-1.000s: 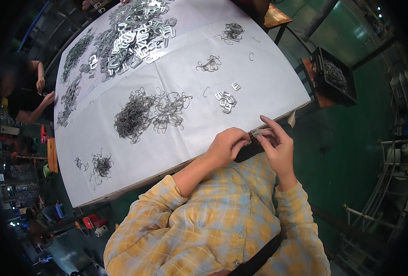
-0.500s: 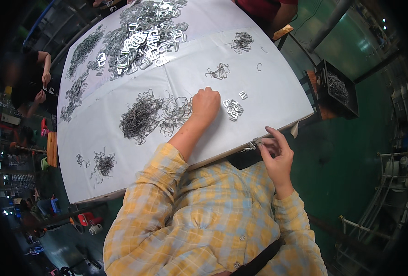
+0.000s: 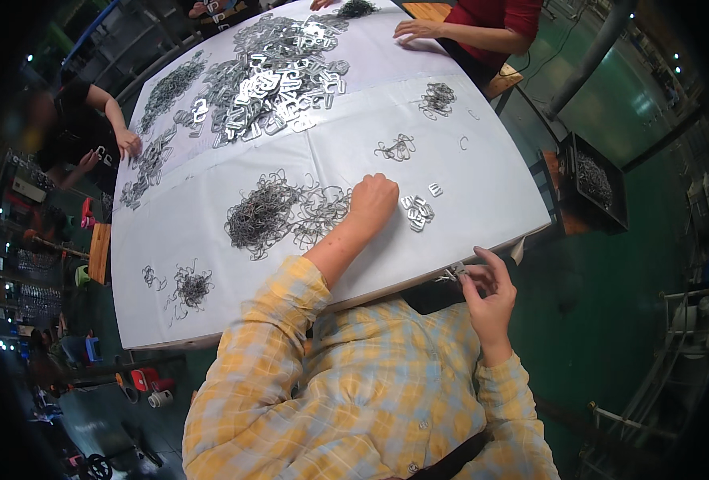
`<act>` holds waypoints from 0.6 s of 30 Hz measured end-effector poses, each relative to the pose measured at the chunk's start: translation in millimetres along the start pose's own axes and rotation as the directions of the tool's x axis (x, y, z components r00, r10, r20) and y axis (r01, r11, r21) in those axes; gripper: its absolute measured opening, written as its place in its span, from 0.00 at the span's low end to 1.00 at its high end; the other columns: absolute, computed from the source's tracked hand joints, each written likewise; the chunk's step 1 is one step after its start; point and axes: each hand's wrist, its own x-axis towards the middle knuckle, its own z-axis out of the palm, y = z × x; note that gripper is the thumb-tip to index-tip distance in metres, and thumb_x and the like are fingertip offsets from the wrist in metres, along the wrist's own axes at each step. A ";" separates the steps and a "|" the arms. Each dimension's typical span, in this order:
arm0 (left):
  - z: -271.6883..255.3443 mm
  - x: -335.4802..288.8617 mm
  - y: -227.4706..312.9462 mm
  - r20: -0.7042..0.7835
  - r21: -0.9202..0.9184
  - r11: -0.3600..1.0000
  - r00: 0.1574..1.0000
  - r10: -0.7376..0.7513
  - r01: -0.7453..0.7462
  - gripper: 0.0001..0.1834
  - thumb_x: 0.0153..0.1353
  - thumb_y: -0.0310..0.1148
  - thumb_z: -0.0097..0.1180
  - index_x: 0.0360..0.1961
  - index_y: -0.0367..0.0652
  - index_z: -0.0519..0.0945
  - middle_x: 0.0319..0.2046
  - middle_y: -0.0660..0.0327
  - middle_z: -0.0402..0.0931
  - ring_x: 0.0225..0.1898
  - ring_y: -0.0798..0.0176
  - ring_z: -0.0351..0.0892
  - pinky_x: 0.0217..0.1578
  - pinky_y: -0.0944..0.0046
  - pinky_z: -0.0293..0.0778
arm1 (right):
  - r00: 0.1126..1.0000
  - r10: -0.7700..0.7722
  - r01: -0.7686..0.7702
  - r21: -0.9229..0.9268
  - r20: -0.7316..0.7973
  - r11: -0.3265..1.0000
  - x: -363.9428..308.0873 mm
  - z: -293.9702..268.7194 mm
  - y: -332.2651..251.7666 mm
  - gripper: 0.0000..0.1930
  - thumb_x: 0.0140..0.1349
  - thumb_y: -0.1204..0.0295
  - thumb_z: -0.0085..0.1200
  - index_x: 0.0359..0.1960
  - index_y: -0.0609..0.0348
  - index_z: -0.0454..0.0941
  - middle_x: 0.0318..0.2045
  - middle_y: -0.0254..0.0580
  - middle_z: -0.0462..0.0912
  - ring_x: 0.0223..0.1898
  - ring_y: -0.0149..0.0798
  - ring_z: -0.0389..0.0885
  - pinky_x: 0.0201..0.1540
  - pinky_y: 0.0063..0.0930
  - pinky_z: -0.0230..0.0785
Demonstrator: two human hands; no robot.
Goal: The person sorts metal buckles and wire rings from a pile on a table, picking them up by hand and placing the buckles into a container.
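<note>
The left hand (image 3: 373,200) rests knuckles-up on the white table cover (image 3: 490,192), fingers curled together into a loose fist. Whether anything is pinched under the fingers cannot be told. Just to the left of this hand lies a loose spread of thin wire clips (image 3: 322,212), touching or nearly touching the fingers, and further left sits the dense dark pile of wire clips (image 3: 258,216). Just to the right of the hand lies a small group of flat metal buckles (image 3: 417,212), close to the knuckles but apart from them.

The right hand (image 3: 489,292) is held off the table, just beyond its near edge and above the lap. Its thumb and fingers are closed on a small metal piece (image 3: 454,274), which sits at the fingertips next to the table edge. Details of that piece are too small to tell.

Beyond the left hand, further up the table, lies a small tangle of wire (image 3: 396,148), and beyond that a large heap of flat metal buckles (image 3: 278,76). To the right of the right hand, off the table, stands a black crate (image 3: 593,180) holding wire parts. Other people's hands work at the far and left sides of the table.
</note>
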 end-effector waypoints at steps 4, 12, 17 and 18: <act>-2.6 9.4 7.0 0.080 0.024 1.000 0.997 0.014 -0.016 0.06 0.47 0.24 0.51 0.21 0.38 0.81 0.24 0.50 0.78 0.28 0.52 0.81 0.28 0.58 0.78 | 1.000 -0.015 0.015 -0.005 0.004 1.000 -0.6 2.1 -1.2 0.21 0.51 0.87 0.53 0.49 0.66 0.71 0.30 0.43 0.81 0.34 0.30 0.81 0.37 0.21 0.74; -12.1 16.7 -13.9 0.138 -0.157 0.987 0.990 -0.025 0.046 0.04 0.43 0.25 0.52 0.19 0.39 0.79 0.22 0.48 0.78 0.26 0.53 0.80 0.26 0.59 0.76 | 0.999 -0.036 0.036 -0.015 0.017 0.999 -4.0 2.3 -4.6 0.21 0.51 0.86 0.53 0.50 0.66 0.71 0.30 0.43 0.81 0.34 0.30 0.80 0.38 0.22 0.74; -30.0 -16.6 1.0 0.156 -0.740 0.661 0.988 -0.011 0.125 0.04 0.46 0.27 0.52 0.19 0.38 0.74 0.17 0.58 0.75 0.22 0.66 0.76 0.24 0.67 0.72 | 0.999 0.003 -0.002 -0.015 0.038 1.000 -4.6 3.0 -2.6 0.21 0.51 0.86 0.53 0.49 0.65 0.71 0.30 0.43 0.82 0.33 0.30 0.80 0.38 0.22 0.74; -37.1 -25.7 7.6 0.228 -0.872 0.450 0.973 0.025 0.193 0.04 0.47 0.27 0.53 0.20 0.38 0.73 0.17 0.63 0.73 0.21 0.71 0.73 0.24 0.70 0.70 | 0.999 0.011 -0.010 -0.021 0.047 1.000 -3.9 4.2 -3.2 0.21 0.51 0.86 0.53 0.49 0.65 0.71 0.30 0.43 0.82 0.33 0.30 0.80 0.38 0.22 0.74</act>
